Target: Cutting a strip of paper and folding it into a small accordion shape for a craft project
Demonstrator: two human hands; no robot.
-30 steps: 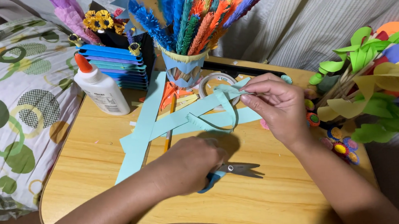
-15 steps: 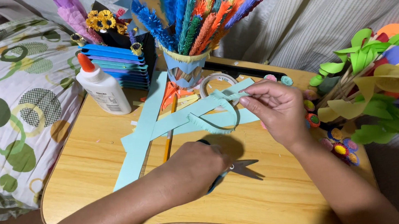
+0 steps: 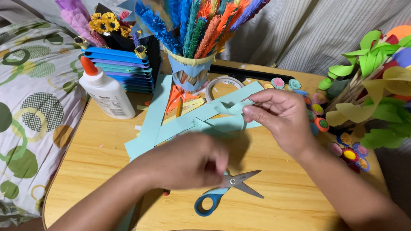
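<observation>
My right hand (image 3: 281, 118) pinches the curled end of a light blue paper strip (image 3: 225, 121) between thumb and fingers, just above the wooden table (image 3: 98, 155). More light blue strips (image 3: 155, 111) lie crossed on the table beneath it. My left hand (image 3: 189, 161) is blurred, palm down with curled fingers, over the table's middle where a strip passes under it; whether it grips anything is unclear. Scissors with blue handles (image 3: 229, 188) lie open on the table right beside the left hand's fingers.
A white glue bottle with an orange cap (image 3: 106, 90) stands at the back left beside a stack of coloured sheets (image 3: 119, 68). A cup of colourful paper feathers (image 3: 191, 71), a tape roll (image 3: 222, 83), small rolled paper flowers (image 3: 317, 118) and big paper leaves (image 3: 384, 81) crowd the back and right. Patterned bedding (image 3: 20, 117) lies left.
My left hand has shifted left and towards me, uncovering more of the scissors. My right hand has stayed on the curled strip, lowering it slightly.
</observation>
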